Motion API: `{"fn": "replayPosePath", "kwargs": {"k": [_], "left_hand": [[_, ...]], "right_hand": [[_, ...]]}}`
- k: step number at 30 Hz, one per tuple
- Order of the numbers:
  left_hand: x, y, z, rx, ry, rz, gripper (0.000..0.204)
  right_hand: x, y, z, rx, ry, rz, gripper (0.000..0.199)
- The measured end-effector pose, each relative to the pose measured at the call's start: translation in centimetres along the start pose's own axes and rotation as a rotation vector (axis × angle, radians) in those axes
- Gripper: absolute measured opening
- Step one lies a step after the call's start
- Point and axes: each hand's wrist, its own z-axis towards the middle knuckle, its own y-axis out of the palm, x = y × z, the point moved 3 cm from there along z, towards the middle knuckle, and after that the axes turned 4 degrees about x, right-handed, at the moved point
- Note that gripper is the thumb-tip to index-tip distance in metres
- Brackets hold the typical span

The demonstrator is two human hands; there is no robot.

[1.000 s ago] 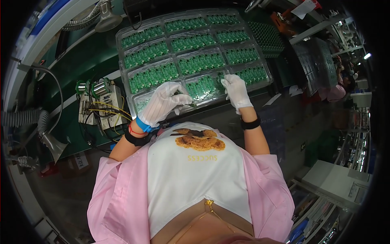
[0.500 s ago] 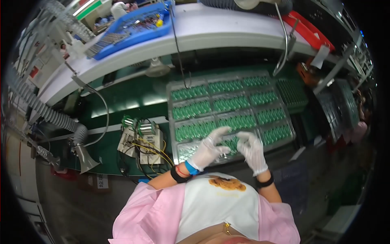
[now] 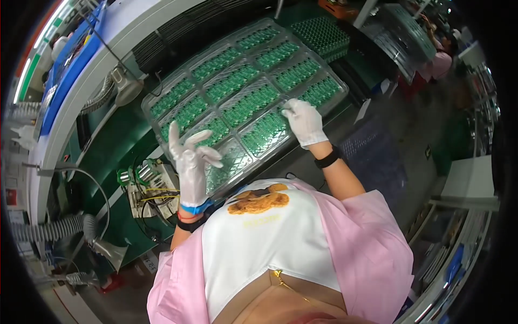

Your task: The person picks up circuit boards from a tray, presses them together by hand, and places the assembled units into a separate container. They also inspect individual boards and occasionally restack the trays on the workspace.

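A clear plastic tray with several compartments lies on the bench, and rows of small green circuit boards fill most of them. My left hand, in a white glove, is over the tray's near left part with its fingers spread and nothing in them. Farther right, my right hand, also gloved in white, has its fingertips pinched together at the boards of the near right compartments. Whatever is between those fingertips is too small to make out.
Left of the tray stands a fixture with wires and metal cylinders. A fume hose with a funnel is at the lower left. Behind the tray's right end sits a stack of green boards. A blue tray rests on the white shelf.
The view has turned, so the tray appears slanted. My hands have moved apart: the left has spread its fingers, and the right has gone to the right-hand compartments with its fingertips closed.
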Motion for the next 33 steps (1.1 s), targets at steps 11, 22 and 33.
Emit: {"fn": "replayPosePath", "kwargs": {"k": [11, 22, 33], "left_hand": [[0.1, -0.4, -0.2, 0.076, -0.02, 0.008, 0.093], [0.0, 3.3, 0.0, 0.496, 0.131, 0.277, 0.082], [-2.0, 10.2, -1.8, 0.69, 0.125, 0.198, 0.075]], "right_hand": [[-0.4, -1.4, -1.5, 0.175, -0.033, 0.002, 0.03], [18.3, -11.6, 18.6, 0.307, -0.307, -0.365, 0.028], [28.0, -7.6, 28.7, -0.157, -0.637, -0.684, 0.017]]}}
